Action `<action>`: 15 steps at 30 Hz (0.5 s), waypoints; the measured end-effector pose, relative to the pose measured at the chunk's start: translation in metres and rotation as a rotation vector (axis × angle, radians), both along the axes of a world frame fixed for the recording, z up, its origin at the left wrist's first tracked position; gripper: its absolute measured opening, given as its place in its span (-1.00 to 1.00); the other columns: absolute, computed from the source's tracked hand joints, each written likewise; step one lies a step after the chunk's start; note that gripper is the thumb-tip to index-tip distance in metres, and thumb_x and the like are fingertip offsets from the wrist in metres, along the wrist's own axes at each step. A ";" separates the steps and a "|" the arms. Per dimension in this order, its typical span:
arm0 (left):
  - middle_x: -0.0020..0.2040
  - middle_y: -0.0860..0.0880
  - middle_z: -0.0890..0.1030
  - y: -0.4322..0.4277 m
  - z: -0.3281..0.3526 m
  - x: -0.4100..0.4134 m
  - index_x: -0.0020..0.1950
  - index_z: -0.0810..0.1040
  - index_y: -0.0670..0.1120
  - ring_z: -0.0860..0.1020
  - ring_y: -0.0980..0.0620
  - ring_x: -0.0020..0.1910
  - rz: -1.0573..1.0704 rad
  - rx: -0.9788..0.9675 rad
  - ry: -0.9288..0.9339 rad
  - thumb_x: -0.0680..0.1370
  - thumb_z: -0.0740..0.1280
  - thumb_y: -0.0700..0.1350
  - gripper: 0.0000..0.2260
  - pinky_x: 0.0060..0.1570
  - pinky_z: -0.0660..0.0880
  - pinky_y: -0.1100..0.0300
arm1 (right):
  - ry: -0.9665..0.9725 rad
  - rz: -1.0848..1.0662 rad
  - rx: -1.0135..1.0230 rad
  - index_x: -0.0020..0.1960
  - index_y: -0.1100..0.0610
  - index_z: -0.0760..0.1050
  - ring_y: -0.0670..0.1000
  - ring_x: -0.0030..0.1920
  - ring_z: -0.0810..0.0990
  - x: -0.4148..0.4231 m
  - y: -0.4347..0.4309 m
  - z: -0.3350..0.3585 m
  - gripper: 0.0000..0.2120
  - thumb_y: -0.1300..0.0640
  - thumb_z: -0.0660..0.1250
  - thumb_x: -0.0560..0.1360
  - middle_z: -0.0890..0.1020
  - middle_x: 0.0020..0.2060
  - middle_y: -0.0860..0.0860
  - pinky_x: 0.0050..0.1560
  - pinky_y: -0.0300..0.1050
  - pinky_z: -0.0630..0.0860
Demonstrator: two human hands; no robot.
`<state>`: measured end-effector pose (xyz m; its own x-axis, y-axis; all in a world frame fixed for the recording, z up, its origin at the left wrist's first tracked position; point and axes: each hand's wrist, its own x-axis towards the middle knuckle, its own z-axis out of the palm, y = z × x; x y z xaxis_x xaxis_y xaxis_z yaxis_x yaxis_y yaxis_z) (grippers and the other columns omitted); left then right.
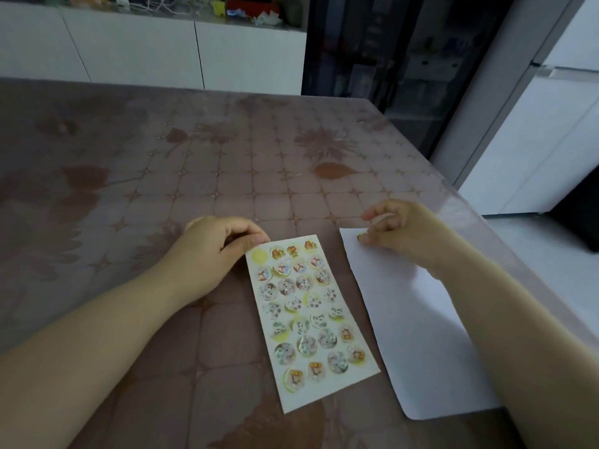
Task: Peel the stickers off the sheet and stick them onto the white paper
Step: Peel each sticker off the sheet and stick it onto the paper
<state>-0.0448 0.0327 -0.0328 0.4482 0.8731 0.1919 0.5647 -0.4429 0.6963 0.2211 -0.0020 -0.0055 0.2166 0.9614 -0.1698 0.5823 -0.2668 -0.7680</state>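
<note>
Sticker (360,237) pinched by right hand (398,228) over paper (421,335) at eleven o'clock, sheet (308,319) gripped by left hand (210,251); creasing risked by uneven pressing.

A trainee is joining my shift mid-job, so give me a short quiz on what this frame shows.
1. True or false: the right hand pinches a sticker over the white paper.
2. Which corner of the sticker sheet does the left hand hold? A far left, B near right, C far right.
3. Fill in: the sticker sheet lies to the ____ of the white paper.
Key: 1 true; 2 A; 3 left.
</note>
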 end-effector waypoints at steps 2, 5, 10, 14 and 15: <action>-0.08 0.36 0.62 -0.001 0.001 0.001 -0.14 0.61 0.19 0.59 0.25 -0.05 -0.010 0.000 0.012 0.49 0.18 0.13 -0.80 0.26 0.39 -0.10 | -0.013 0.001 0.001 -0.04 0.10 0.60 -0.04 -0.17 0.56 -0.002 0.002 -0.001 -0.79 0.17 0.50 0.34 0.66 -0.24 -0.01 -0.14 -0.22 0.43; -0.08 0.36 0.63 0.000 0.000 0.000 -0.09 0.62 0.17 0.58 0.30 -0.04 -0.019 -0.015 0.023 0.47 0.18 0.22 -0.73 0.28 0.36 -0.16 | -0.013 0.009 0.011 -0.18 0.06 0.64 -0.05 -0.22 0.55 -0.004 0.003 -0.003 -0.91 0.16 0.51 0.33 0.67 -0.29 0.00 -0.15 -0.22 0.43; -0.09 0.34 0.59 0.000 0.000 0.002 -0.12 0.59 0.22 0.53 0.30 -0.06 -0.007 -0.014 0.027 0.38 0.28 0.20 -0.83 0.28 0.35 -0.10 | -0.036 -0.009 0.021 -0.22 0.01 0.65 -0.08 -0.25 0.53 -0.007 0.004 -0.003 -0.94 0.14 0.50 0.34 0.62 -0.32 -0.05 -0.32 -0.26 0.36; -0.06 0.32 0.60 0.000 0.000 0.001 -0.10 0.60 0.21 0.54 0.27 -0.04 -0.024 -0.006 0.032 0.39 0.28 0.15 -0.84 0.30 0.34 -0.09 | -0.074 -0.021 -0.048 -0.09 0.07 0.56 0.02 -0.19 0.51 -0.008 0.011 0.000 -0.78 0.16 0.52 0.31 0.54 -0.23 -0.01 -0.32 -0.21 0.35; -0.06 0.31 0.60 0.000 -0.001 0.000 -0.10 0.61 0.20 0.55 0.25 -0.04 -0.024 -0.008 0.023 0.40 0.28 0.16 -0.83 0.29 0.35 -0.09 | -0.087 -0.029 -0.062 -0.05 0.08 0.53 0.02 -0.17 0.49 -0.007 0.012 0.000 -0.72 0.16 0.53 0.30 0.52 -0.21 -0.02 -0.30 -0.20 0.34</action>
